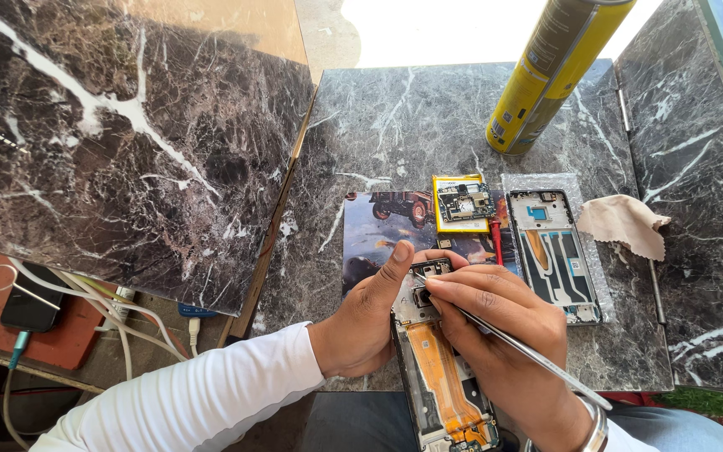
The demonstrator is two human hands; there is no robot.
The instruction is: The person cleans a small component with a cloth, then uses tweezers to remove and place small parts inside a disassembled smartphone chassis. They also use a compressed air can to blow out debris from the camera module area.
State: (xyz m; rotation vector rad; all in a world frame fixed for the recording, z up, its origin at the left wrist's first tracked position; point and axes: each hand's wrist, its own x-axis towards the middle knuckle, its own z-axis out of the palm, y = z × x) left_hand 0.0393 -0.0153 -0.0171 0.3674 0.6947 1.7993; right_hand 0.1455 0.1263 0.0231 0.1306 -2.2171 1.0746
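Right hand (495, 322) pinches tweezers (529, 351) at the opened phone frame (437, 368), which the left hand (366, 322) grips at the tabletop (395, 125) edge; steady, light tip pressure seems wise.

The marble counter (428, 117) is dark grey-black with white veins. At the upper right of the frame stands a yellow spray can (550, 71) with a grey stripe. At mid right lies a beige cloth (625, 224). The opened phone (441, 377) at the bottom centre shows an orange ribbon cable; the sleeve (202, 398) at lower left is white.
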